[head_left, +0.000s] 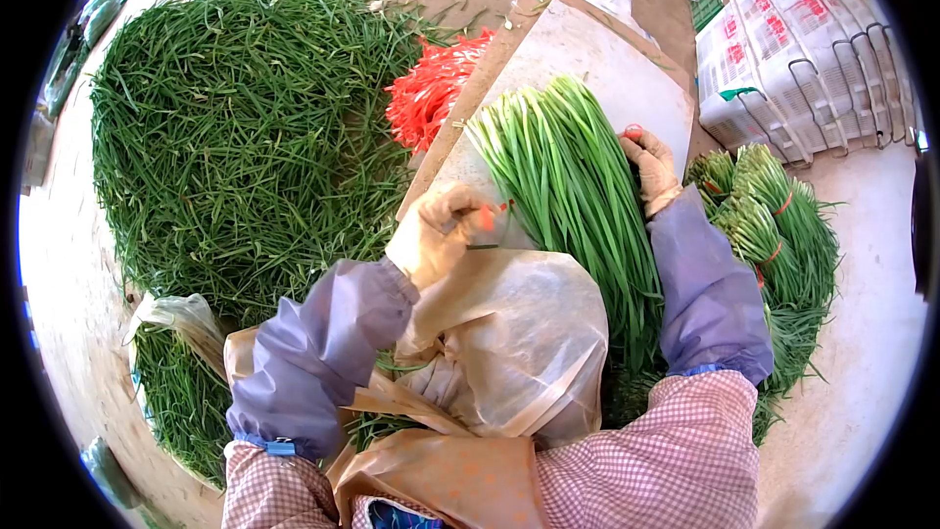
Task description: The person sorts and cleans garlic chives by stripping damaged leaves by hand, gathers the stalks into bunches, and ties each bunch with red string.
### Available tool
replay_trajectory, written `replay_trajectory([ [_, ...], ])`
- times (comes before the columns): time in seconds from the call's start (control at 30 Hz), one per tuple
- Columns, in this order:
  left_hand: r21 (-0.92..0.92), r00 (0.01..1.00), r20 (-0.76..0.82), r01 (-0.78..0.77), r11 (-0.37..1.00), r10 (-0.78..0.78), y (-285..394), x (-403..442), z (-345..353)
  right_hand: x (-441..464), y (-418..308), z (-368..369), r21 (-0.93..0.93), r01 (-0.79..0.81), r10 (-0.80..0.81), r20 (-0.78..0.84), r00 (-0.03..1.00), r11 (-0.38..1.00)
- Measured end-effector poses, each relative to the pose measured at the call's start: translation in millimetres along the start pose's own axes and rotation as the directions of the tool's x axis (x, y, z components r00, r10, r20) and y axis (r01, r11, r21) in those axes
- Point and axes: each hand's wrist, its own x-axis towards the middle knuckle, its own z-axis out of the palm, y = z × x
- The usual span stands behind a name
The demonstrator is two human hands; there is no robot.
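Note:
A thick bunch of garlic chives (pixel 578 186) lies on a pale board (pixel 641 69), its light stem ends at the far side and its green leaves hanging over the near edge. My left hand (pixel 441 230), in a tan work glove, is closed at the left of the bunch on the end of a red plastic tie (pixel 487 216). At the right of the bunch, my gloved right hand (pixel 654 168) pinches a looped red end. Whether both ends belong to one tie under the bunch is hidden.
A large heap of loose green leaves (pixel 245 127) covers the floor at left. A pile of red ties (pixel 436 88) rests beside the board. Tied chive bunches (pixel 783 225) lie at right, below stacked white printed boxes (pixel 798 49). A plastic apron (pixel 529 333) covers my lap.

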Motion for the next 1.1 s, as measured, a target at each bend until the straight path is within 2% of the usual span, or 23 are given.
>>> replay_trajectory([
  [0.07, 0.068, 1.0, -0.001, -0.006, 0.998, 0.006, 21, -2, 8, -18, -9, 8, 0.077, -0.003, 0.004, -0.008, 1.0, 0.997],
  [0.13, 0.09, 0.992, -0.026, -0.124, 0.988, 0.127, 29, 1, 13, -38, -17, 23, 0.096, 0.014, -0.01, -0.039, 0.999, 0.995],
  [0.17, 0.168, 0.978, -0.033, -0.196, 0.966, 0.204, 31, 3, 16, -44, -19, 32, 0.088, 0.063, -0.062, -0.011, 0.998, 0.994],
  [0.23, 0.322, 0.933, -0.024, -0.334, 0.886, 0.36, 37, 8, 21, -56, -30, 58, 0.026, 0.076, -0.076, -0.012, 0.997, 0.997],
  [0.33, 0.555, 0.875, 0.009, -0.406, 0.726, 0.483, 58, 4, 20, -52, -19, 76, -0.098, 0.152, -0.148, 0.048, 0.988, 0.983],
  [0.37, 0.635, 0.867, 0.028, -0.399, 0.661, 0.497, 66, 1, 20, -49, -17, 78, -0.061, 0.134, -0.131, 0.054, 0.99, 0.989],
  [0.5, 0.626, 0.8, -0.02, -0.457, 0.631, 0.6, 79, 17, 25, -47, -13, 83, -0.012, 0.116, -0.115, 0.095, 0.989, 0.993],
  [0.63, 0.622, 0.855, -0.088, -0.353, 0.698, 0.511, 65, 46, 40, -54, -14, 88, -0.048, 0.189, -0.187, 0.052, 0.981, 0.981],
  [0.73, 0.651, 0.871, -0.126, -0.289, 0.702, 0.475, 58, 56, 47, -54, -20, 92, -0.024, 0.103, -0.103, 0.035, 0.994, 0.994],
  [1.1, 0.72, 0.882, -0.13, -0.23, 0.655, 0.453, 53, 64, 56, -55, -16, 96, 0.017, 0.098, -0.099, 0.019, 0.995, 0.995],
])
